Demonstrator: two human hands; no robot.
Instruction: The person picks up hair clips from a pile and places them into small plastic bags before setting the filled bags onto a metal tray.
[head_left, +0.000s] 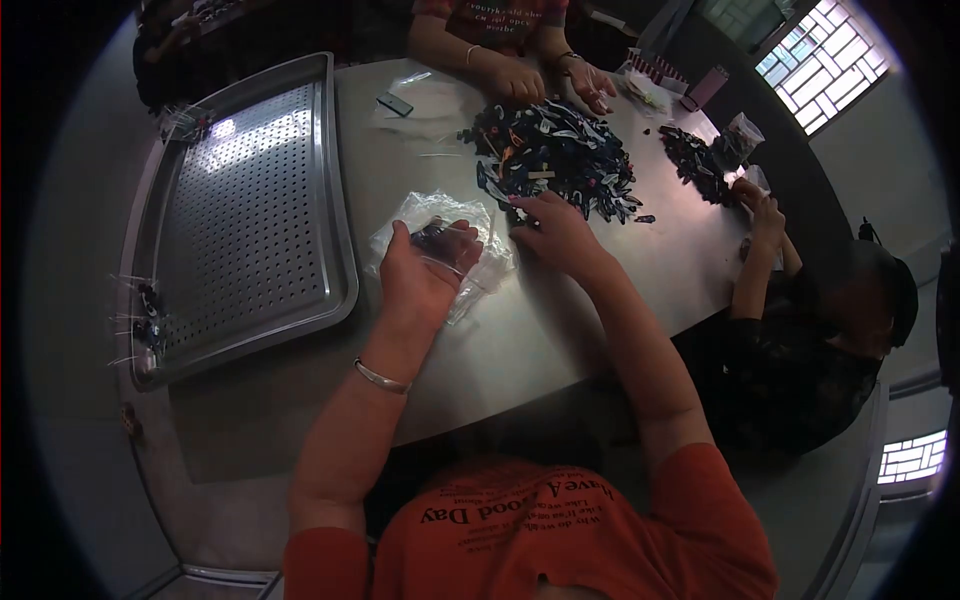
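Observation:
My left hand (412, 278) is turned palm up and cupped, with several small dark pieces (436, 238) in it. Clear plastic bags (490, 268) lie beneath and around that hand on the metal table. At the near edge of a large heap of small black, silvery and reddish pieces (590, 165), my right hand (560, 235) has its thumb and fingers drawn together. Whatever may be between those fingertips is too small to make out. A pale flat strip (541, 175) rests on the heap just beyond them.
On the left stands a large perforated metal tray (338, 200) with a raised rim. Across the table, a person's hands (515, 80) work at the heap. To the right, another person's hands (765, 215) are near a smaller dark pile (695, 165). A dark rectangular object (395, 104) lies far left.

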